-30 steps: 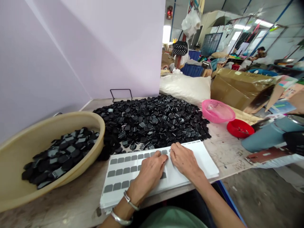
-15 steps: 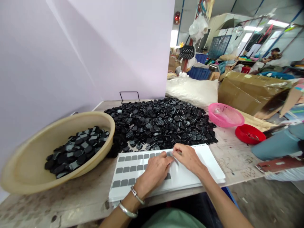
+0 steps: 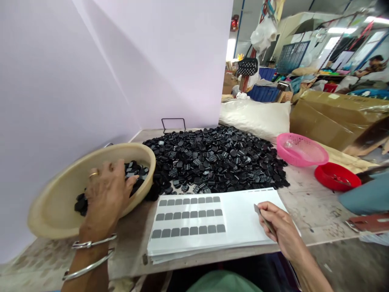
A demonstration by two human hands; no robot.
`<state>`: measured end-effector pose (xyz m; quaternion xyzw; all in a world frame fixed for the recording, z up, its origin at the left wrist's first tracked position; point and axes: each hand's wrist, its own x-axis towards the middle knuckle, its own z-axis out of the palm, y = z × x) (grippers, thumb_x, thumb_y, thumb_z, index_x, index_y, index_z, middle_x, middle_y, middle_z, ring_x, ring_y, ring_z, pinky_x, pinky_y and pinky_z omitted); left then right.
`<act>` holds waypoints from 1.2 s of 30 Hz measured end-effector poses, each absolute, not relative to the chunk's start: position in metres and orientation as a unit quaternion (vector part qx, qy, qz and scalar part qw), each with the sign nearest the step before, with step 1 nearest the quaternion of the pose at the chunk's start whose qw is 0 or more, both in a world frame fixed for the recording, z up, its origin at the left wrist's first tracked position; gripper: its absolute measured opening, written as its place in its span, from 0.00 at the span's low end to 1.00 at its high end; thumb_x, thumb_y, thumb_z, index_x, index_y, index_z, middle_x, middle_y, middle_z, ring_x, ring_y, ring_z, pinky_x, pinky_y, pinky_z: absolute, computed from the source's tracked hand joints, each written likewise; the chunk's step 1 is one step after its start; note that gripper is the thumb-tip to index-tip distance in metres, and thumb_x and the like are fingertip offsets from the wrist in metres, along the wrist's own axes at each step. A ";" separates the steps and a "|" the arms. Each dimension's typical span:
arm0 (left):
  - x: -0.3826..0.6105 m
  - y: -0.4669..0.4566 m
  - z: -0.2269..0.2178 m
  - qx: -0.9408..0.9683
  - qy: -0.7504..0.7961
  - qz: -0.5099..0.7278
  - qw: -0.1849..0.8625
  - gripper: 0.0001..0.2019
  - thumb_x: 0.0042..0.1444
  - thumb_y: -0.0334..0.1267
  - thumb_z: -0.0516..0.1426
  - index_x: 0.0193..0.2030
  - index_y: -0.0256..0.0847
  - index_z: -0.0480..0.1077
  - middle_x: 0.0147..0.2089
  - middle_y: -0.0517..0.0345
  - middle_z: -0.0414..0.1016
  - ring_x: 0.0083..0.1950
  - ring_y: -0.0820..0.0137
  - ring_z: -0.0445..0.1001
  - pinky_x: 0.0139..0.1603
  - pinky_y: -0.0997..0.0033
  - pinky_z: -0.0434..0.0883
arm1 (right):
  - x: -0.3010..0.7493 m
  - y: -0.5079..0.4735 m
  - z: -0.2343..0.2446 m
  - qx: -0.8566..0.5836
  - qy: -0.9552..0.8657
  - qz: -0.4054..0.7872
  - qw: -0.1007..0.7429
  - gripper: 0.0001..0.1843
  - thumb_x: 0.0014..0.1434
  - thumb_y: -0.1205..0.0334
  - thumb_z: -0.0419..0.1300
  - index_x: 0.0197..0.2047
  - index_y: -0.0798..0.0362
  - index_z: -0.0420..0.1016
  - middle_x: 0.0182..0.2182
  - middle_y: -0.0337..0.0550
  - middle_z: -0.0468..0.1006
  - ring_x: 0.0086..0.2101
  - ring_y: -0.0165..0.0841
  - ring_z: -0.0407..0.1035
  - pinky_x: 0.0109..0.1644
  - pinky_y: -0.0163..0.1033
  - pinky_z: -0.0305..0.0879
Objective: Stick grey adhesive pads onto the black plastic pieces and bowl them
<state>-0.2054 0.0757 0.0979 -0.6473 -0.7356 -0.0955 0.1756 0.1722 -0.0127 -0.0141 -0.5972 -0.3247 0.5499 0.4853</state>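
Note:
My left hand [image 3: 105,196] reaches over the tan plastic bowl [image 3: 54,207], fingers spread above the black parts [image 3: 136,172] inside it; whether it holds one is hidden. My right hand [image 3: 278,229] rests on the right end of the white sticker sheet [image 3: 243,227], closed on a thin grey tool [image 3: 261,217] that may be tweezers. The sheet carries three rows of grey rectangular stickers [image 3: 188,215] on its left half. Behind the sheet lies a big heap of small black plastic parts [image 3: 215,162].
A pink basket [image 3: 300,150] and a red bowl [image 3: 336,176] stand at the right. A white sack [image 3: 255,115] and a cardboard box [image 3: 337,117] sit behind. A lilac partition wall [image 3: 121,69] closes off the left. A person sits far back right.
Both hands were together at the top sticker row. My left hand has swung left into the tan bowl, and my right hand has drawn back to the sheet's right end with the tool.

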 end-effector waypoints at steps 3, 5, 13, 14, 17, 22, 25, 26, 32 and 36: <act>-0.181 0.079 0.085 -0.687 -0.706 -0.158 0.070 0.19 0.63 0.45 0.47 0.53 0.35 0.67 0.49 0.45 0.73 0.47 0.57 0.72 0.48 0.63 0.67 | 0.166 -0.017 -0.013 -0.612 -0.300 0.546 0.488 0.20 0.47 0.45 0.65 0.35 0.52 0.69 0.16 0.32 0.64 0.15 0.23 0.52 0.16 0.26 0.41; -0.158 0.084 0.067 -0.722 -0.678 -0.128 -0.054 0.17 0.64 0.46 0.46 0.48 0.40 0.70 0.41 0.52 0.77 0.41 0.63 0.75 0.42 0.68 0.67 | 0.164 -0.018 -0.012 -0.618 -0.298 0.543 0.484 0.20 0.46 0.46 0.65 0.34 0.52 0.70 0.15 0.32 0.63 0.15 0.23 0.52 0.16 0.26 0.42; -0.113 0.108 0.004 -0.749 -0.654 -0.014 -0.107 0.13 0.60 0.42 0.51 0.37 0.33 0.70 0.42 0.37 0.77 0.47 0.53 0.75 0.44 0.61 0.65 | 0.167 -0.025 -0.008 -0.608 -0.288 0.571 0.470 0.20 0.45 0.46 0.66 0.33 0.52 0.71 0.16 0.32 0.65 0.15 0.22 0.54 0.16 0.25 0.41; -0.114 0.110 0.002 -0.748 -0.654 -0.017 -0.112 0.12 0.59 0.41 0.51 0.36 0.34 0.70 0.42 0.37 0.77 0.46 0.53 0.75 0.44 0.62 0.65 | 0.166 -0.025 -0.008 -0.606 -0.289 0.572 0.472 0.20 0.44 0.46 0.66 0.33 0.52 0.71 0.16 0.32 0.65 0.15 0.22 0.53 0.15 0.25 0.40; -0.118 0.117 0.003 -0.744 -0.651 -0.033 -0.144 0.08 0.54 0.40 0.55 0.32 0.36 0.69 0.35 0.45 0.77 0.42 0.56 0.75 0.38 0.66 0.64 | 0.164 -0.027 -0.008 -0.596 -0.295 0.581 0.469 0.19 0.45 0.47 0.66 0.32 0.53 0.71 0.16 0.32 0.65 0.14 0.22 0.53 0.15 0.25 0.40; -0.118 0.110 0.015 -0.719 -0.661 -0.106 -0.186 0.11 0.52 0.45 0.56 0.35 0.40 0.64 0.26 0.61 0.70 0.31 0.67 0.71 0.29 0.73 0.61 | 0.151 -0.031 -0.008 -0.570 -0.317 0.596 0.468 0.18 0.46 0.49 0.65 0.34 0.53 0.73 0.18 0.32 0.65 0.15 0.22 0.53 0.15 0.26 0.42; -0.103 0.087 0.020 -0.703 -0.600 -0.225 -0.309 0.10 0.52 0.42 0.56 0.38 0.42 0.60 0.25 0.67 0.66 0.28 0.73 0.67 0.27 0.76 0.61 | 0.138 -0.034 -0.008 -0.558 -0.362 0.579 0.472 0.18 0.49 0.50 0.63 0.39 0.53 0.75 0.20 0.33 0.65 0.17 0.23 0.54 0.16 0.27 0.46; -0.096 0.077 0.021 -0.685 -0.555 -0.266 -0.389 0.11 0.52 0.40 0.57 0.38 0.42 0.60 0.26 0.68 0.65 0.26 0.75 0.66 0.26 0.77 0.61 | 0.133 -0.034 -0.007 -0.558 -0.385 0.562 0.474 0.18 0.51 0.49 0.62 0.40 0.53 0.75 0.22 0.34 0.66 0.18 0.24 0.55 0.17 0.28 0.48; -0.053 0.022 0.003 -0.494 -0.391 -0.304 -0.715 0.17 0.45 0.35 0.62 0.38 0.41 0.58 0.26 0.69 0.67 0.18 0.80 0.65 0.18 0.81 0.61 | 0.119 -0.036 -0.004 -0.550 -0.572 0.385 0.472 0.11 0.63 0.56 0.53 0.42 0.50 0.74 0.31 0.39 0.71 0.30 0.31 0.65 0.34 0.34 0.63; -0.041 0.011 -0.001 -0.424 -0.379 -0.303 -0.764 0.20 0.41 0.34 0.64 0.36 0.40 0.57 0.32 0.63 0.73 0.20 0.78 0.71 0.18 0.80 0.64 | 0.119 -0.037 -0.007 -0.540 -0.636 0.299 0.463 0.10 0.65 0.63 0.51 0.45 0.49 0.72 0.33 0.39 0.72 0.34 0.31 0.68 0.38 0.34 0.63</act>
